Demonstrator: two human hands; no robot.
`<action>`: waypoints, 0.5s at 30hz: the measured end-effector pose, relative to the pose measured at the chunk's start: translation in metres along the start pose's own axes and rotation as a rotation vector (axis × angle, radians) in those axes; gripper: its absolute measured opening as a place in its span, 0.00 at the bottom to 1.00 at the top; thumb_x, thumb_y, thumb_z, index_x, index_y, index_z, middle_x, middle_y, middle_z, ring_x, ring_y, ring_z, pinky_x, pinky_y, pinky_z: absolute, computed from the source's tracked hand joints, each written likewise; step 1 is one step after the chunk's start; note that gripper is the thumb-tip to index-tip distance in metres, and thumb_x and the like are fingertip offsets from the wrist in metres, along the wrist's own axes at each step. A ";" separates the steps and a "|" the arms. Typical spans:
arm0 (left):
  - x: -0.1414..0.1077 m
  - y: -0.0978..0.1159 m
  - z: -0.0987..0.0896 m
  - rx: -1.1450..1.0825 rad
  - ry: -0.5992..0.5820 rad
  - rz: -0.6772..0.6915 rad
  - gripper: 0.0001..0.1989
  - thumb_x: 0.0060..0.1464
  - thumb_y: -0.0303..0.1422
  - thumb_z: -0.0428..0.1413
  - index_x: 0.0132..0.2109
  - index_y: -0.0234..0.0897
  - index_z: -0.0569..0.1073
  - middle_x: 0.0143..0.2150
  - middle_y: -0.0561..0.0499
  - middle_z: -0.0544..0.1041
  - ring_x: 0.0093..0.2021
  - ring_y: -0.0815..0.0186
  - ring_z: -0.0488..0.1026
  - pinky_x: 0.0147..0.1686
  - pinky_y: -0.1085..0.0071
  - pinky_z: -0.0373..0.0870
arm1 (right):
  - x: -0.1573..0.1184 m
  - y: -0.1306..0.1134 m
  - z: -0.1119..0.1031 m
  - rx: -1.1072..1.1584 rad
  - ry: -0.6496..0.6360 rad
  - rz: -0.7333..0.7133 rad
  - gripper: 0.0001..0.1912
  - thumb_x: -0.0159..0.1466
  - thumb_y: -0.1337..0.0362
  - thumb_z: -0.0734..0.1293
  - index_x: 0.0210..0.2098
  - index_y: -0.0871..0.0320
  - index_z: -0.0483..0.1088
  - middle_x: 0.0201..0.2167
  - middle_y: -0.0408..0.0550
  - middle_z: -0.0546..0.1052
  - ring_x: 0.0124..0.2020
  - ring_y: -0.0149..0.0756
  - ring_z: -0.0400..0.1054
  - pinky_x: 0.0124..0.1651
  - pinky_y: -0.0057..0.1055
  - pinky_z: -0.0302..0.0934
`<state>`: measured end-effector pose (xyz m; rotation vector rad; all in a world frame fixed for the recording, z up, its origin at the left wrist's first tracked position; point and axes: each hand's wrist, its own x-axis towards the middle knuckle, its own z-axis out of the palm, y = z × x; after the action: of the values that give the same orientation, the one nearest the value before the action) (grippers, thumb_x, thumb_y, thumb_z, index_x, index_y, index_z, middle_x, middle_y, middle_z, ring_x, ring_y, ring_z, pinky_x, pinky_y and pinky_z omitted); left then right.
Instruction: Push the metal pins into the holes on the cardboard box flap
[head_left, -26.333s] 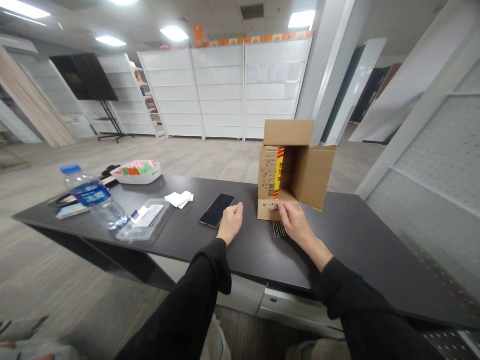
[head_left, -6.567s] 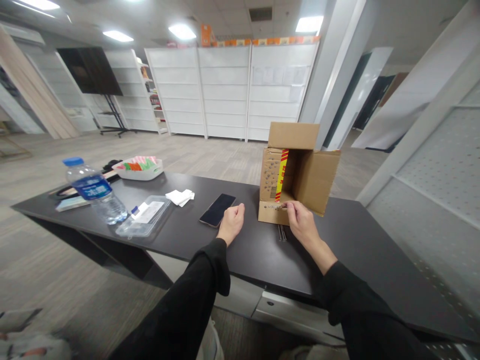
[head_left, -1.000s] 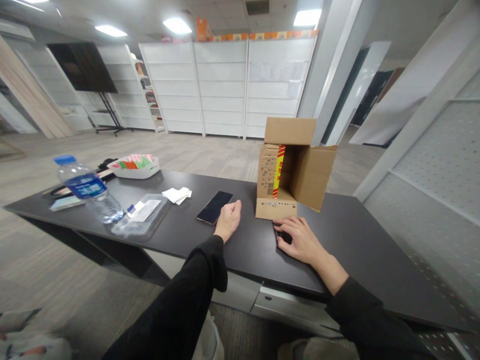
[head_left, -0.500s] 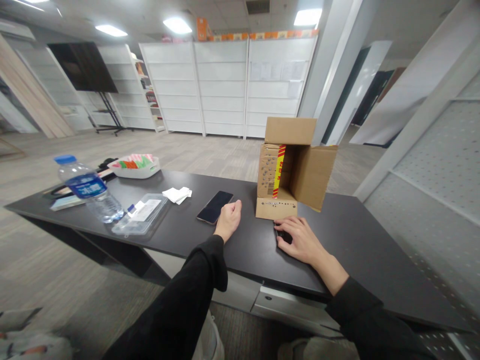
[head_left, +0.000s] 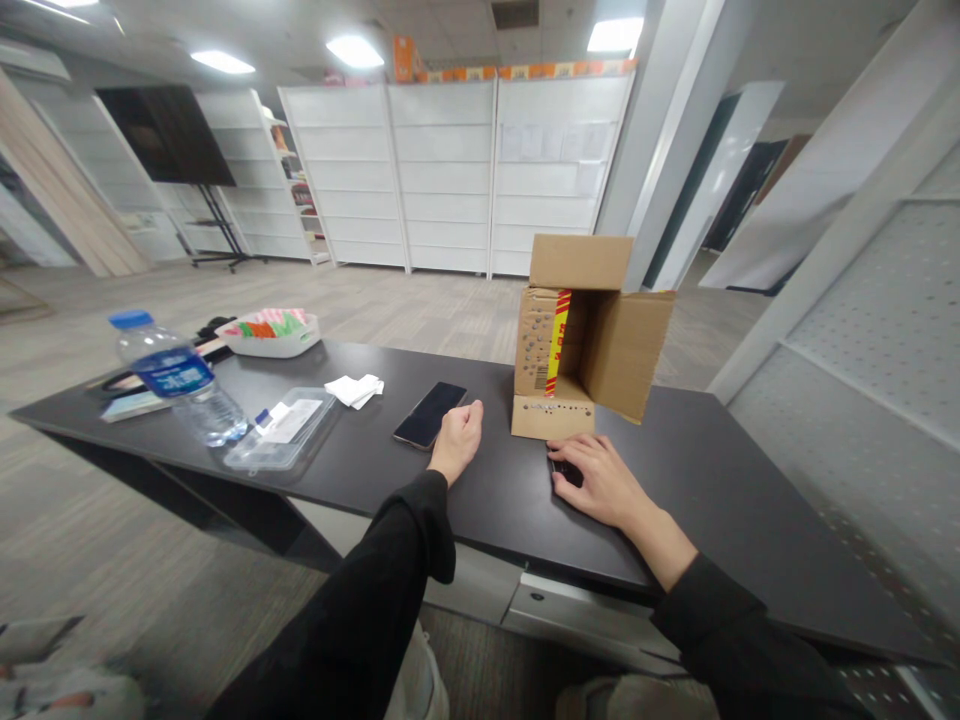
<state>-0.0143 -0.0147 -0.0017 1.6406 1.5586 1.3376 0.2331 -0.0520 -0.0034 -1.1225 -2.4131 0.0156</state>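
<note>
My left hand (head_left: 459, 438) is closed in a loose fist on the dark table, by the lower right corner of a black smartphone (head_left: 430, 414) lying screen up. No object shows in that fist. My right hand (head_left: 600, 478) curves over a small black object (head_left: 571, 472) on the table; the fingers cover most of it, so its kind is unclear. Just beyond those fingertips stands an opened cardboard box (head_left: 534, 335) on its side, its mouth facing me. Its flaps spread up, right and down, and a yellow and red tape strip runs along the opening.
Left on the table (head_left: 697, 500) are crumpled white tissue (head_left: 355, 390), a clear plastic case (head_left: 289, 440), a blue-capped water bottle (head_left: 180, 375) and a white basket (head_left: 277, 340) with colourful contents. A perforated panel (head_left: 892, 370) borders the right. White shelves (head_left: 442, 180) line the back.
</note>
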 end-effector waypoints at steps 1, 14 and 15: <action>0.000 0.000 0.000 -0.003 0.002 0.000 0.24 0.58 0.50 0.44 0.22 0.40 0.47 0.20 0.58 0.47 0.24 0.72 0.47 0.26 0.69 0.43 | 0.000 0.000 0.000 -0.004 0.001 -0.003 0.11 0.59 0.64 0.65 0.41 0.54 0.74 0.47 0.49 0.79 0.47 0.43 0.69 0.50 0.43 0.57; -0.001 -0.001 0.000 0.013 -0.005 -0.001 0.23 0.60 0.48 0.42 0.23 0.40 0.47 0.20 0.57 0.48 0.24 0.72 0.48 0.26 0.69 0.44 | 0.002 0.001 0.001 -0.042 -0.023 -0.021 0.11 0.64 0.62 0.63 0.43 0.55 0.74 0.47 0.50 0.79 0.46 0.44 0.69 0.49 0.43 0.57; -0.001 -0.001 0.000 0.011 -0.005 0.000 0.23 0.60 0.48 0.42 0.23 0.40 0.47 0.20 0.57 0.48 0.24 0.72 0.48 0.26 0.69 0.44 | 0.002 0.001 0.001 -0.044 -0.024 -0.023 0.11 0.64 0.62 0.63 0.43 0.55 0.74 0.47 0.50 0.79 0.45 0.44 0.69 0.49 0.43 0.57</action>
<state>-0.0145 -0.0151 -0.0026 1.6497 1.5660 1.3265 0.2324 -0.0500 -0.0040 -1.1195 -2.4588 -0.0321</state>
